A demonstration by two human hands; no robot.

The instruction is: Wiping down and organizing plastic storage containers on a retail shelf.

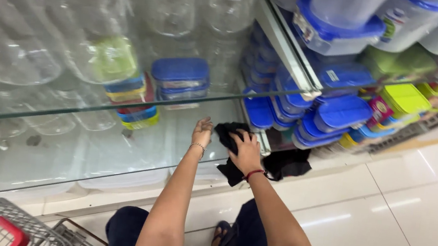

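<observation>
Bright overhead light — glare streaks on floor tiles [413, 219], jars [32, 11] blurred

Cloth [233, 141]: black. Container lids [337, 112]: blue; lids further right [406, 97]: lime green. Jars [36, 23]: clear, colourless. Glass shelf [89, 140]: transparent with a green-tinted edge. Floor tiles [413, 219]: glossy white. Cart [6, 222]: grey wire, red handle. Right wrist band [253, 173]: red.
</observation>
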